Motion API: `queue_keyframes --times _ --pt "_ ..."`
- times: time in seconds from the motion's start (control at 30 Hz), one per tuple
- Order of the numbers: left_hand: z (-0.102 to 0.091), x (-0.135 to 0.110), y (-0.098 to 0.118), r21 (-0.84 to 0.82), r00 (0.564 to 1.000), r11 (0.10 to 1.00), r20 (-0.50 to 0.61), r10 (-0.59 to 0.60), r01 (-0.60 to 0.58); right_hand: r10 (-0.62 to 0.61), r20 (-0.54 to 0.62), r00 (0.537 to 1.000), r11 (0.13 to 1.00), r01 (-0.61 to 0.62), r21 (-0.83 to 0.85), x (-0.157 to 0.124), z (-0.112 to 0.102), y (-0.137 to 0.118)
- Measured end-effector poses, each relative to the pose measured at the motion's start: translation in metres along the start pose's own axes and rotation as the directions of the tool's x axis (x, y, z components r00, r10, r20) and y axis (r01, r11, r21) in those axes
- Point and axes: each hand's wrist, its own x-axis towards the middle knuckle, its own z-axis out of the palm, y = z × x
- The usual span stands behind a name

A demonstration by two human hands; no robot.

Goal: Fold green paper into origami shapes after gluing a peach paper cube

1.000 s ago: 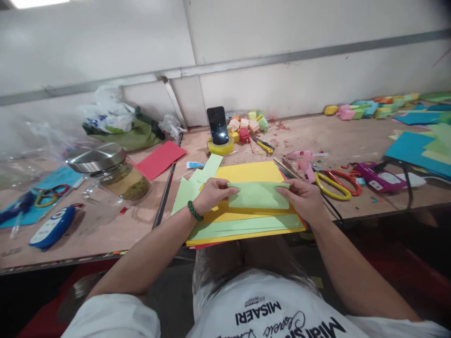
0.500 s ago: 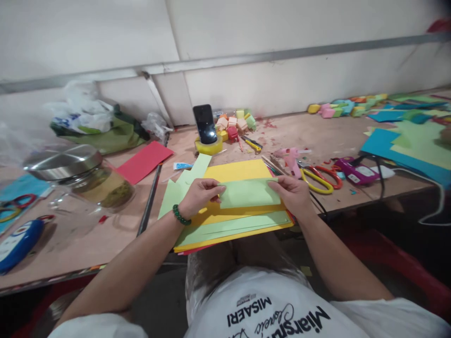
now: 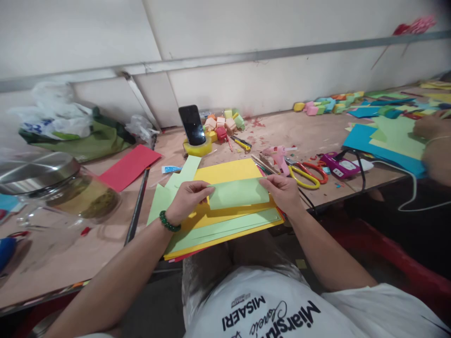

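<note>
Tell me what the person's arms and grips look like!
The right arm has a white short sleeve; on the left arm, just a bit of white sleeve shows. The left grip and right grip are bare hands, without gloves. A dark green bracelet of round, shiny beads circles the left wrist; the right wrist has none.

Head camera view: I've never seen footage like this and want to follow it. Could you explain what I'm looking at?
There's no machine here: a person works with bare hands, filmed from above by a camera worn on their head. The left hand and right hand pinch opposite ends of a pale green paper strip, held above yellow sheets. Beyond, a smartphone leans upright in a roll of yellow tape. A pink glue gun lies to the right, and a lidded glass jar is on the left. At the right edge, another person's hand shows.
</note>
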Motion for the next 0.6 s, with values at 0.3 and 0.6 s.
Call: queue_keyframes --times 0.3,0.6 --pt "0.0005 -0.0007 0.0021 -0.009 0.999 1.0 -0.04 -0.028 0.027 -0.018 -0.028 0.999 0.998 0.017 -0.055 0.0003 -0.001 0.0035" --pt "-0.0002 -0.0018 -0.0005 -0.044 0.999 0.999 -0.052 -0.016 0.014 -0.007 -0.05 0.999 0.998 0.004 -0.058 -0.0015 -0.0012 0.005"
